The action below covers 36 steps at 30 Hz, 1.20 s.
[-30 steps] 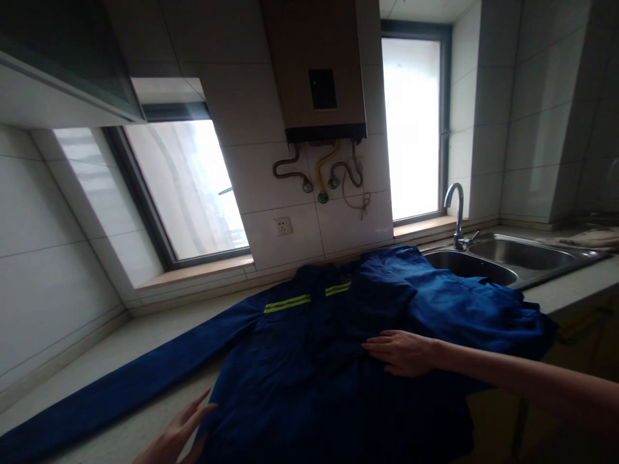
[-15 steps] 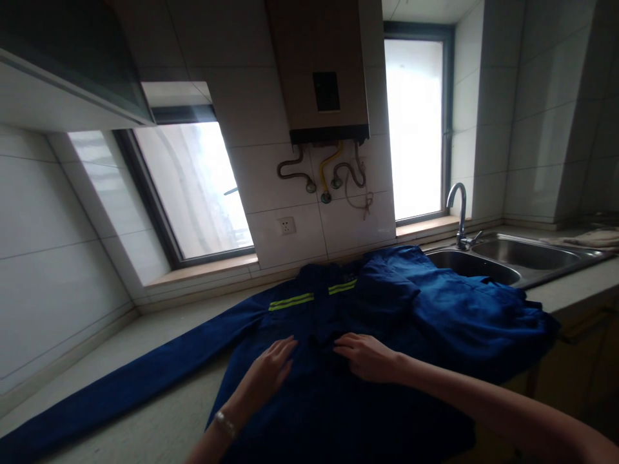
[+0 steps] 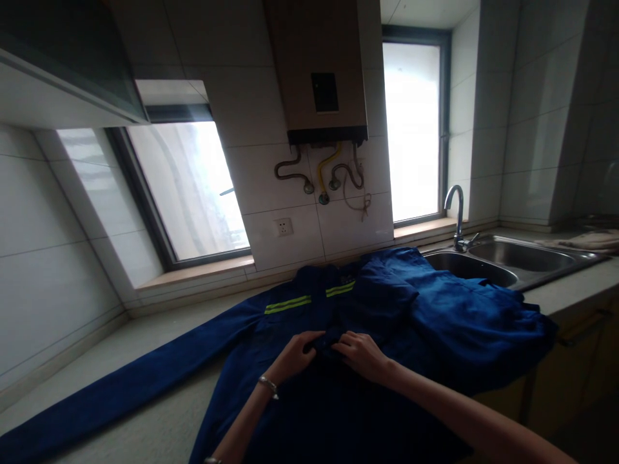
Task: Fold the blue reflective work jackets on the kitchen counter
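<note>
Blue jacket (image 3: 324,399) is spread front up on the counter (image 3: 159,412), its front cloth pinched into a small bunch by the fingertips of the left hand (image 3: 296,354) and the right hand (image 3: 362,356). Both hands are about equally near this bunch, which is held between them. The jacket's long axis is directed away from the body, its collar (image 3: 314,274) placed beyond the grip, by the wall. One sleeve (image 3: 120,374) is stretched out leftward; crumpled blue cloth (image 3: 478,322) is piled rightward, beside the sink (image 3: 527,283). Farther back, a faucet (image 3: 458,216) is seen.
</note>
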Tool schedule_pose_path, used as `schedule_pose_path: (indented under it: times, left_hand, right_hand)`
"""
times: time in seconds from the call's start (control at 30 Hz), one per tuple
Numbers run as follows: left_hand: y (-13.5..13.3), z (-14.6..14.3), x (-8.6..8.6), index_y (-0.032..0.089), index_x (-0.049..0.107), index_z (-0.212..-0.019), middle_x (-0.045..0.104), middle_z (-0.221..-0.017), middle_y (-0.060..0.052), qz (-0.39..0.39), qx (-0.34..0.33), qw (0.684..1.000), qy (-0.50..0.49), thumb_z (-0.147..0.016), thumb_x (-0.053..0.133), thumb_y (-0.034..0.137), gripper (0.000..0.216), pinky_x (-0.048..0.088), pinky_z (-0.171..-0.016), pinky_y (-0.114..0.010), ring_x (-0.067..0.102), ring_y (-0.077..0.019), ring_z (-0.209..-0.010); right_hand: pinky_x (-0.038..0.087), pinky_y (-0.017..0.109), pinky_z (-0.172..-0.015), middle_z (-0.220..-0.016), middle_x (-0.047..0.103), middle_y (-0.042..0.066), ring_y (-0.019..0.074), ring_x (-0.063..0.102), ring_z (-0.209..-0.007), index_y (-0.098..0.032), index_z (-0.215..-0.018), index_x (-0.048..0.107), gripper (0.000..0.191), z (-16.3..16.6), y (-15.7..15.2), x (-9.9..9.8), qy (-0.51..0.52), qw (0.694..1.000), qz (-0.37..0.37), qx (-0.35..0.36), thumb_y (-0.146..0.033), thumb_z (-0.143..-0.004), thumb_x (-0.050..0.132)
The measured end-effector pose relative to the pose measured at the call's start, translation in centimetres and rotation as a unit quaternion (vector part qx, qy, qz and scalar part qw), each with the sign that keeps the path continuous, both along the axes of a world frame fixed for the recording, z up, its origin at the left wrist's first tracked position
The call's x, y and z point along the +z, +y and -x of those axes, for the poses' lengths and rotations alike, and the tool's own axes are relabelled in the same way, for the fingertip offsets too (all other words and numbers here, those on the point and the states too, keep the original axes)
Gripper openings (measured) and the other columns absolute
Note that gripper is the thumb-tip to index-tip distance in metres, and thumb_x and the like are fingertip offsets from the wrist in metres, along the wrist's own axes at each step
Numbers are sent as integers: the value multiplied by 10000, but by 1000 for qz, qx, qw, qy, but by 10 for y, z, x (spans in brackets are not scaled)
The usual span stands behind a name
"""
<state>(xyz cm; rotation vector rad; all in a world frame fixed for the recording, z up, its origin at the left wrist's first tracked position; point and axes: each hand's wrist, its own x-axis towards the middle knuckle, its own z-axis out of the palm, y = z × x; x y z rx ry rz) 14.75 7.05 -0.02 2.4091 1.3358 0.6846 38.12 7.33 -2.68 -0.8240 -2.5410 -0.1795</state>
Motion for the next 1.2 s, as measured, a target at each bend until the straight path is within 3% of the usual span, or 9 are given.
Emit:
schedule_pose_path:
  times: [0.17, 0.27, 0.37, 0.47, 0.57, 0.7, 0.8, 1.0, 1.2]
  left_hand:
    - [-5, -1, 9, 249, 659, -1097, 639, -1164, -42, 3, 15, 1000, 16, -774, 516, 185, 358, 398, -988, -353, 563, -208, -1078]
    - [-7, -7, 17, 228, 701, -999, 661, -1114, -48, 8, 5, 998, -62, -824, 525, 312, 262, 417, -952, -347, 580, -215, -1035]
    - [-9, -17, 25, 152, 707, -778, 690, -761, -30, 46, 42, 983, -174, -815, 541, 432, 328, 478, -668, -275, 614, -181, -729]
    - [-13, -29, 34, 127, 644, -629, 583, -551, 17, 70, 87, 959, -259, -765, 600, 461, 364, 367, -492, -220, 514, -120, -536]
    - [-20, -43, 42, 123, 669, -715, 619, -621, 12, 82, 84, 946, -301, -739, 638, 428, 307, 377, -533, -218, 523, -120, -580]
    - [-32, -58, 51, 124, 690, -789, 661, -699, -3, 96, 62, 952, -283, -764, 606, 426, 314, 390, -578, -223, 546, -134, -625]
    - [-39, -64, 55, 125, 694, -762, 658, -676, 2, 100, 40, 962, -249, -777, 592, 413, 307, 367, -561, -214, 532, -126, -612]
    - [-51, -69, 66, 148, 726, -919, 699, -767, -10, 127, -3, 966, -223, -783, 590, 415, 329, 388, -590, -217, 560, -152, -674]
    - [-61, -71, 77, 164, 719, -970, 702, -777, -23, 109, -26, 974, -199, -816, 553, 407, 332, 393, -590, -217, 563, -155, -685]
  right_hand:
    - [465, 256, -668, -923, 607, 40, 172, 563, -827, -242, -1114, 582, 289, -4, -2, 6, 3, 999, -31, 17, -229, -825, 583]
    - [480, 262, -688, -889, 618, 41, 160, 577, -817, -222, -1046, 608, 191, -9, -7, 13, 71, 995, -58, 39, -258, -878, 523]
    - [493, 272, -810, -984, 638, 63, 151, 603, -909, -177, -1025, 594, 220, -16, -15, 25, 181, 979, -60, 73, -331, -901, 498]
    - [477, 273, -895, -1123, 621, 80, 152, 587, -1028, -172, -1139, 547, 281, -27, -22, 34, 216, 968, -78, 101, -318, -904, 496]
    - [505, 253, -792, -1055, 656, 54, 136, 623, -923, -187, -1099, 574, 222, -35, -24, 35, 164, 970, -132, 119, -210, -927, 435]
    - [476, 227, -610, -946, 678, 20, 109, 613, -709, -189, -999, 612, 182, -44, -26, 33, 101, 967, -200, 125, -157, -907, 458]
    - [468, 230, -630, -965, 672, 24, 108, 607, -721, -207, -1013, 617, 182, -50, -31, 38, 103, 961, -226, 118, -167, -899, 481]
    - [466, 249, -682, -989, 670, 28, 125, 607, -778, -233, -1005, 627, 184, -60, -39, 51, 125, 954, -257, 90, -175, -890, 497]
    - [458, 245, -660, -977, 654, 48, 126, 583, -757, -216, -1033, 610, 265, -59, -38, 56, 145, 958, -226, 98, -155, -908, 384]
